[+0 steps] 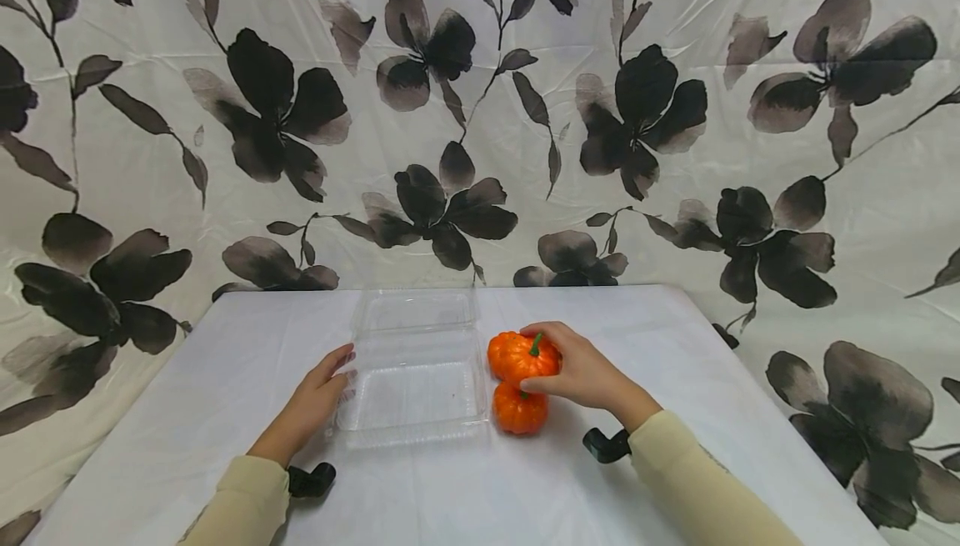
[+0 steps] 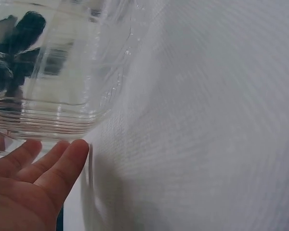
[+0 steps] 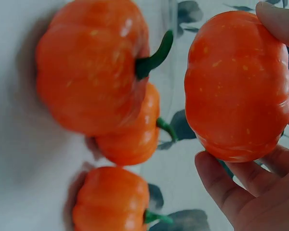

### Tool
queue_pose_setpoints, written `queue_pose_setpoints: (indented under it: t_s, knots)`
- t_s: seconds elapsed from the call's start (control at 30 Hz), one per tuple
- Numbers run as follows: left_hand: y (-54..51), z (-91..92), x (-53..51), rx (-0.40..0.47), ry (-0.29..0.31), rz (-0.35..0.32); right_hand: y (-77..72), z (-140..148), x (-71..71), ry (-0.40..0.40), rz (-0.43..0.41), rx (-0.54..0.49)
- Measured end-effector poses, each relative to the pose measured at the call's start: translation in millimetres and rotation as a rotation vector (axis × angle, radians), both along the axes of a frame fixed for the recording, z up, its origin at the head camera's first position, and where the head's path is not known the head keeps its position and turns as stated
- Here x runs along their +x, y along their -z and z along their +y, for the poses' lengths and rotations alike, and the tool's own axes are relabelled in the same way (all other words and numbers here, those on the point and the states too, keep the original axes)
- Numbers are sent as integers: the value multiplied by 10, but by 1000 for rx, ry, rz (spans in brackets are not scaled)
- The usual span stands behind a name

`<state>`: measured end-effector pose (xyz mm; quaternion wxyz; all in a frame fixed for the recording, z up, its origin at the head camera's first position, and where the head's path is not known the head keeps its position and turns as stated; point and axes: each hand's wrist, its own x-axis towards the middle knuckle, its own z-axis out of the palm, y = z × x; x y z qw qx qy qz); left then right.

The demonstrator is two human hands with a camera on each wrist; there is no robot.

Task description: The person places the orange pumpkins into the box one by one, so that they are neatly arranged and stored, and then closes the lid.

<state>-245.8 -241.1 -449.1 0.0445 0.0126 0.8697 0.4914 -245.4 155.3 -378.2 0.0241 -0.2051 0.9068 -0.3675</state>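
My right hand (image 1: pixel 581 371) (image 3: pixel 260 192) grips an orange pumpkin (image 1: pixel 542 358) (image 3: pixel 238 86) with a green stem, thumb on one side and fingers on the other. Beside and below it, a front pumpkin (image 1: pixel 520 411) (image 3: pixel 94 67) and two more small pumpkins (image 3: pixel 130 137) rest on the cloth. The clear plastic container (image 1: pixel 420 396) (image 2: pixel 53 115) lies with its lid part (image 1: pixel 414 311) folded back. At its left side, the extended fingers of my left hand (image 1: pixel 311 404) (image 2: pixel 33 192) touch or nearly touch the wall; the head view hides part of the contact.
A white cloth covers the table (image 1: pixel 420 496). Behind it hangs a white curtain (image 1: pixel 540 196) with dark flower prints. Black straps with dark modules (image 1: pixel 311 481) sit at both wrists, below cream sleeves (image 1: pixel 243 504).
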Motion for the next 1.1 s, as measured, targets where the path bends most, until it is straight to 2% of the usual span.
queue_pose_setpoints:
  t_s: [0.43, 0.67, 1.1]
  knots:
    - [-63, 60, 28, -32, -10, -1, -46, -313, 16, -81, 18, 10]
    - [-67, 52, 28, -35, -6, -1, -84, -406, 11, -93, -9, 8]
    - [-68, 41, 12, -38, -4, -15, -73, -577, -17, -128, -3, 18]
